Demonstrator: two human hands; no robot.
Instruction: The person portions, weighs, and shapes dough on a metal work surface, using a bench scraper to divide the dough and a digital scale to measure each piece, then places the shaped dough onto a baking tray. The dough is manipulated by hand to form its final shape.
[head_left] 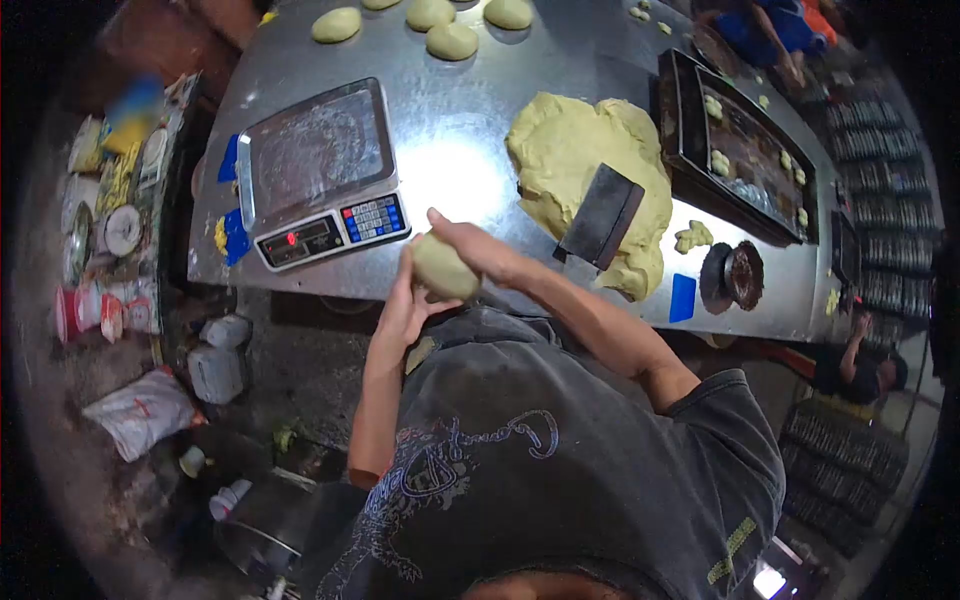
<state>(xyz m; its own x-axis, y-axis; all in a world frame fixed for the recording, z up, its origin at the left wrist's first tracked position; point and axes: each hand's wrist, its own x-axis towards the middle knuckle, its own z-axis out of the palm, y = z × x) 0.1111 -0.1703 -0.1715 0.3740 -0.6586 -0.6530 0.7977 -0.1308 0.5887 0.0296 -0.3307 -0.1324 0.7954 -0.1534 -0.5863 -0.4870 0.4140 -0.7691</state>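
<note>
Close to my body, just over the table's front edge, a smooth pale-yellow dough ball (443,268) is held between my two hands. My left hand (402,308) cups it from the left and below, fingers curled round it. Across its upper right side lies my right hand (470,248), the palm pressed against the dough. A digital scale (318,160) with a bare metal pan and a lit red display stands ahead to the left. To the right spreads a large slab of dough (570,150), with a dark rectangular scraper (603,216) resting on it.
Several dough balls (452,41) sit at the far side of the metal table (450,120). Dark baking trays (750,150) with small dough pieces lie right, near a round dark tin (743,275) and a blue plastic piece (682,298). Other people (775,35) are at the right.
</note>
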